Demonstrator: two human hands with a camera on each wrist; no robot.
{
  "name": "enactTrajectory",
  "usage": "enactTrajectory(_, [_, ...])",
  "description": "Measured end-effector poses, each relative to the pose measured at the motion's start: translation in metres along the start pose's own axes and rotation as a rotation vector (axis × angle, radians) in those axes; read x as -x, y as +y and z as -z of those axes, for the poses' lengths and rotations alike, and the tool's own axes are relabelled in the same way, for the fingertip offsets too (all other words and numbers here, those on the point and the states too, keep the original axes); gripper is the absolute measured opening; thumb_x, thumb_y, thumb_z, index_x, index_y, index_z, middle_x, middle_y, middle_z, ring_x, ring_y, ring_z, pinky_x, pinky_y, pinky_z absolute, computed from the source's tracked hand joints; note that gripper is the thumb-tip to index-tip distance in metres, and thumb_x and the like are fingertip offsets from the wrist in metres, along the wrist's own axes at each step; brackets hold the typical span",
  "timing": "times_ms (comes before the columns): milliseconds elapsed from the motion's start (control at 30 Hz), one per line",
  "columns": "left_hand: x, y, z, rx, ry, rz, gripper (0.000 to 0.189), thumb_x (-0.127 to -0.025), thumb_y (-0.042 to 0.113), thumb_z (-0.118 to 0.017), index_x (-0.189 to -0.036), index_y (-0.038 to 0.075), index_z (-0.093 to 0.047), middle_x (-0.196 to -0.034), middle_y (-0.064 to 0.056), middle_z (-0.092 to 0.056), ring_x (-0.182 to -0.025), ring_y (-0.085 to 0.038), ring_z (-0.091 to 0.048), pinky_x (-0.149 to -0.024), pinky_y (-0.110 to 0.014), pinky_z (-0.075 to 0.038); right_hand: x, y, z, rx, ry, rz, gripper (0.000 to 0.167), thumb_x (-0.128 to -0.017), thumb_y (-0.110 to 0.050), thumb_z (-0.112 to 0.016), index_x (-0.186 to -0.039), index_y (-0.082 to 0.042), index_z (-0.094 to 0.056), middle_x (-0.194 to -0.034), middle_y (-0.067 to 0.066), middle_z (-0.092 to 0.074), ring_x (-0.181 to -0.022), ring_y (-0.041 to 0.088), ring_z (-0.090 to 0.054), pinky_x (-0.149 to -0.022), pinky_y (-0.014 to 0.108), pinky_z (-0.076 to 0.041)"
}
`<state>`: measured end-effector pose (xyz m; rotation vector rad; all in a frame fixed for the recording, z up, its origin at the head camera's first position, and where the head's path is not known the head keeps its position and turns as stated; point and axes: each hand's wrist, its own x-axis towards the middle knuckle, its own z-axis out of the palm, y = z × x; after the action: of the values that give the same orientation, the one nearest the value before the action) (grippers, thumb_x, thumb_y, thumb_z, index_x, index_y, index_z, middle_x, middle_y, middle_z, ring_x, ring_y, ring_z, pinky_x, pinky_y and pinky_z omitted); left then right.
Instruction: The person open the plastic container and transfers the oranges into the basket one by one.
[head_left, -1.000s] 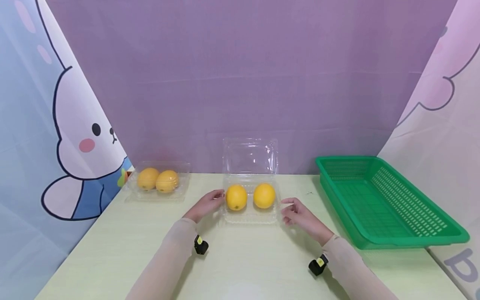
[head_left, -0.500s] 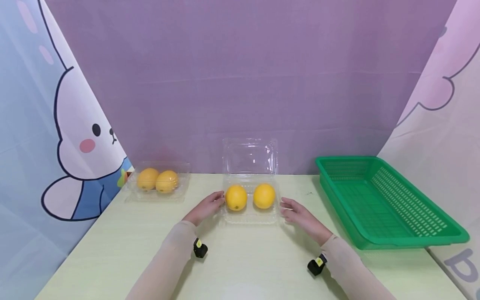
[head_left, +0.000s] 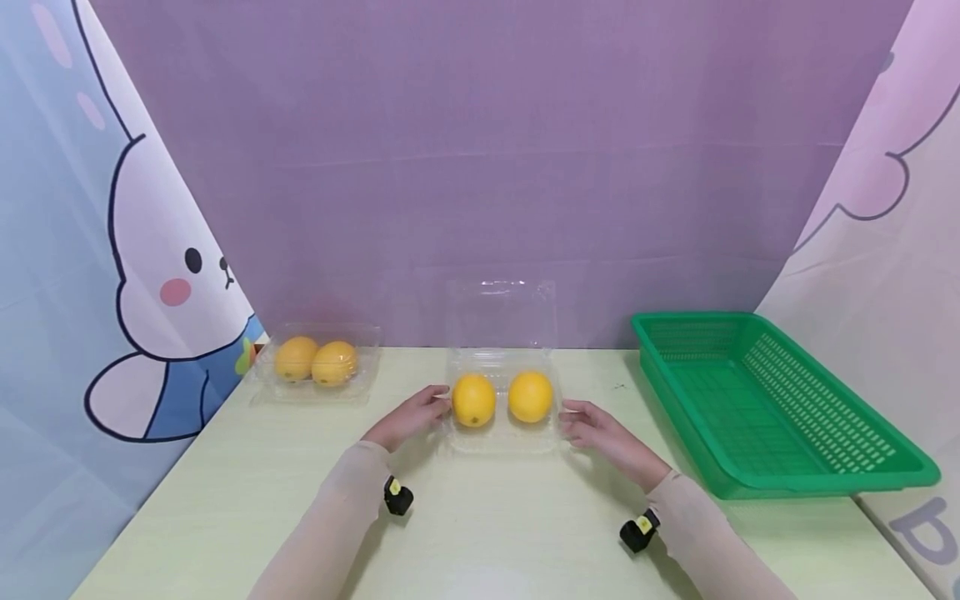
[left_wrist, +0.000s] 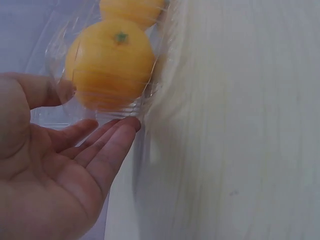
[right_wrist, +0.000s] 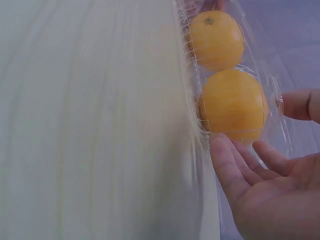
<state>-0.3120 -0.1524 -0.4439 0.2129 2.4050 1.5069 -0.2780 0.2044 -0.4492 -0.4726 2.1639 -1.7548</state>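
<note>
In the head view, a clear plastic clamshell container (head_left: 504,440) stands on the table with its lid (head_left: 501,318) raised at the back. Two oranges sit side by side in its base, a left orange (head_left: 473,401) and a right orange (head_left: 531,397). My left hand (head_left: 411,418) holds the container's left side; in the left wrist view its thumb (left_wrist: 52,94) touches the plastic rim and its fingers lie lower against the wall. At the right side my right hand (head_left: 607,437) grips likewise, its thumb (right_wrist: 299,104) on the rim in the right wrist view.
A second clear container (head_left: 360,390), holding two more oranges (head_left: 334,363), stands at the back left. On the right lies a green plastic basket (head_left: 720,417). A purple cloth (head_left: 495,150) hangs behind the pale table (head_left: 480,525).
My right hand's fingers have come in against the container's side. The container and its oranges have shifted slightly towards me, and the raised lid's reflections have changed.
</note>
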Motion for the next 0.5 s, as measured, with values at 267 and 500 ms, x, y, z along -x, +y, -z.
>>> enactTrajectory(267, [0.003, -0.001, 0.006, 0.007, -0.037, -0.016, 0.053, -0.104, 0.030, -0.053, -0.146, 0.000, -0.042, -0.133, -0.018, -0.059, -0.119, -0.035, -0.059, -0.109, -0.052, -0.039, 0.002, 0.001, 0.002, 0.010, -0.012, -0.007, 0.059, -0.105, -0.017, -0.050, -0.149, 0.012, -0.025, -0.144, 0.034, -0.040, -0.130, 0.044, -0.045, -0.107, 0.049, -0.043])
enactTrajectory(500, [0.003, -0.005, 0.011, 0.051, -0.104, -0.051, 0.046, -0.107, 0.029, -0.050, -0.139, -0.003, -0.045, -0.133, -0.022, -0.056, -0.122, -0.037, -0.056, -0.104, -0.044, -0.047, 0.001, 0.004, 0.003, 0.056, 0.008, -0.016, 0.056, -0.105, -0.024, -0.053, -0.144, 0.011, -0.033, -0.137, 0.030, -0.049, -0.125, 0.038, -0.051, -0.105, 0.045, -0.046])
